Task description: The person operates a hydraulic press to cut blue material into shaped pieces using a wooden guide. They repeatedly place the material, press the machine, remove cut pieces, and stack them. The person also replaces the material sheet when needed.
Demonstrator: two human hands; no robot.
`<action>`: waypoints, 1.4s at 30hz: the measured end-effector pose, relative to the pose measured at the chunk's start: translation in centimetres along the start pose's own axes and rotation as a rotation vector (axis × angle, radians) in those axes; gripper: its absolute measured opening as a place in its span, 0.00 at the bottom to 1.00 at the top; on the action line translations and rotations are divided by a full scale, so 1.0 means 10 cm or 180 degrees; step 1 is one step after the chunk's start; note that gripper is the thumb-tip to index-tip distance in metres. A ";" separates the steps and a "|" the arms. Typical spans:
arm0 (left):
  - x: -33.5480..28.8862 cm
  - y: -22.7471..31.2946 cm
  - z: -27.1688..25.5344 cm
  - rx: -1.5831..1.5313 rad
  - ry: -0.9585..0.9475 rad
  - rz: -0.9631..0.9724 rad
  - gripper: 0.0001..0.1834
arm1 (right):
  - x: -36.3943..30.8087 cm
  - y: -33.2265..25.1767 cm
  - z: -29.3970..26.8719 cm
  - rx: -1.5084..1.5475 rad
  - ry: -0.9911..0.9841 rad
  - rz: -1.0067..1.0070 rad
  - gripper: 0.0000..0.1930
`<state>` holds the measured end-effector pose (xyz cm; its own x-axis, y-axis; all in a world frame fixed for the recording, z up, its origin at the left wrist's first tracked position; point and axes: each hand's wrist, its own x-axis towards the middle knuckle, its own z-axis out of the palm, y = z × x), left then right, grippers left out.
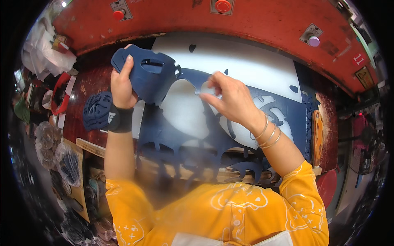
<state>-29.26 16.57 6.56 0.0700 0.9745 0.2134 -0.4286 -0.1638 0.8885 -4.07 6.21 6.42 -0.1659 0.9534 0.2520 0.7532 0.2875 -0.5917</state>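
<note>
My left hand is closed round several dark blue, flat cut-out pieces, thumb on top. They are raised over the left part of the work surface; the front one has a slot and a notched edge. My right hand is over a dark blue sheet, thumb and curled fingers apart, slightly blurred, with nothing visible between them. The sheet has large curved holes through which a white board shows. Left of my left wrist lies a stack of slotted dark blue pieces.
A red machine beam with push buttons spans the far side. An orange curved tool, perhaps a cutting die, stands at the right edge. Blue sheet scraps hang over the wooden front edge. Bagged pieces lie at left.
</note>
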 end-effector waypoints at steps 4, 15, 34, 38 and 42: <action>-0.18 -0.06 0.23 -0.0120 -0.0568 -0.0022 0.20 | 0.30 -0.25 0.19 0.0735 0.0544 -0.0868 0.21; -0.31 -0.06 0.35 0.0026 -0.0473 0.0160 0.19 | 0.44 -0.29 0.19 0.1527 0.0299 -0.0005 0.24; -0.35 -0.27 0.48 -0.0110 -0.0394 -0.0081 0.20 | 0.40 -0.22 0.21 0.1779 0.0495 -0.0241 0.11; -0.31 -0.22 0.41 -0.0277 0.0074 -0.0254 0.20 | 0.30 -0.21 0.02 0.1163 0.0080 -0.0234 0.10; -0.31 -0.18 0.41 -0.0110 -0.0057 -0.0044 0.19 | 0.16 -0.24 -0.04 0.0867 -0.0590 -0.1244 0.19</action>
<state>-25.04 13.17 5.97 0.0922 0.9736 0.2088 -0.4583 -0.1446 0.8770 -5.93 7.05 8.54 -0.5308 0.7629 0.3690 0.4231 0.6158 -0.6647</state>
